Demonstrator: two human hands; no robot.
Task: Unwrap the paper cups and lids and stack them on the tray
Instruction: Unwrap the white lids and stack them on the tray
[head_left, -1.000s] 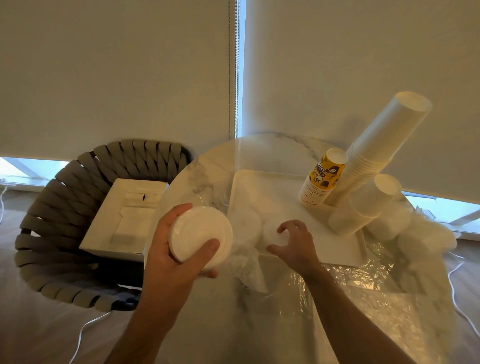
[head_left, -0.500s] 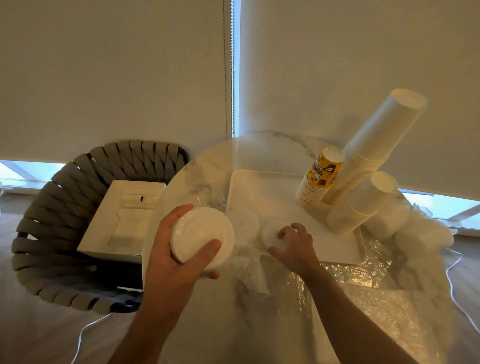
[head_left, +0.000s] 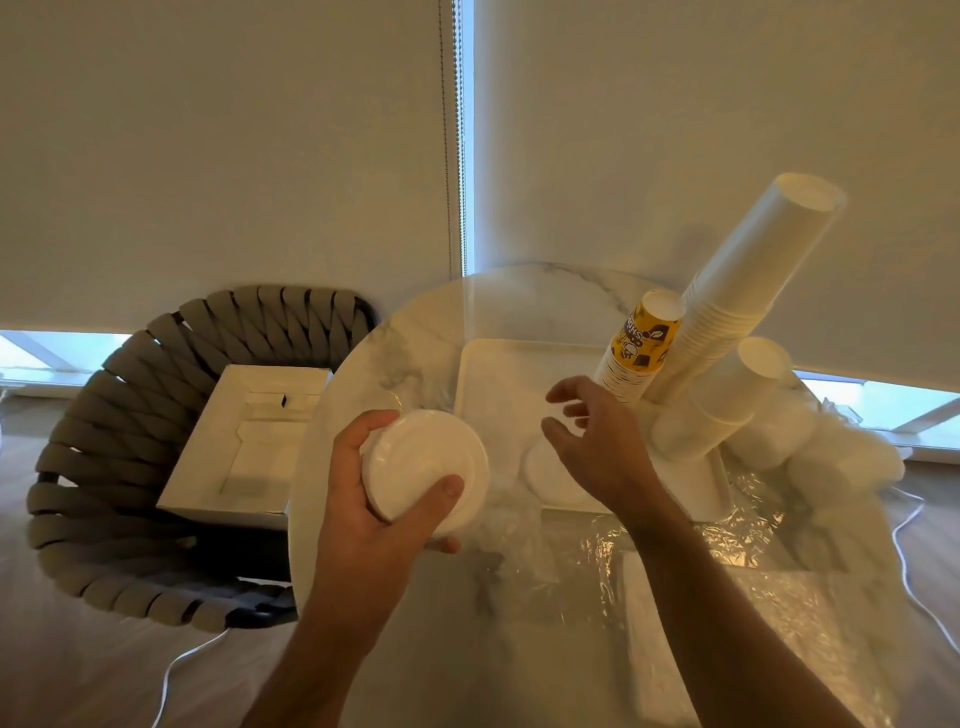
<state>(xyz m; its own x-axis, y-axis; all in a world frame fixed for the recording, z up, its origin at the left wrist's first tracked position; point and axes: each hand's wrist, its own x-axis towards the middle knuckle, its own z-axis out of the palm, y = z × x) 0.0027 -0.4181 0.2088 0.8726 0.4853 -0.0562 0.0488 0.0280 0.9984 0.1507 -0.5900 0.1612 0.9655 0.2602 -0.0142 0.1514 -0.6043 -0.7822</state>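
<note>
Two hands work over a round marble table (head_left: 426, 332), with the white tray (head_left: 498, 364) as landmark. The left hand (head_left: 363, 514), off the tray's near-left corner, grips a stack of white lids (head_left: 426, 470): thumb curled over the upper-left rim, fingers wrapped round the lower-right edge. The stack's round face is tipped up toward the camera and its short axis leans away to the upper right. The right hand (head_left: 597, 447) hovers above the tray's near half, fingers spread loosely and holding nothing; it points toward the tray's far side. One small lid (head_left: 545, 470) lies flat on the tray's near edge, just below that hand and partly hidden by it. On the tray's right side three cup stacks stand bottoms up, all with long axes appearing to lean up and to the right: a yellow printed cup stack (head_left: 641, 345) at the far-right corner, a tall white cup stack (head_left: 753, 280) just right of it and reaching highest, and a short white cup stack (head_left: 722, 400) nearer the camera. Beyond the tray's right edge lie wrapped cup bundles (head_left: 831, 452), blurred. Crumpled clear plastic wrap (head_left: 675, 551) lies on the table on the near side of the tray. Left of the tray, off the table, a woven chair (head_left: 104, 467) carries an open white box (head_left: 244, 441).
</note>
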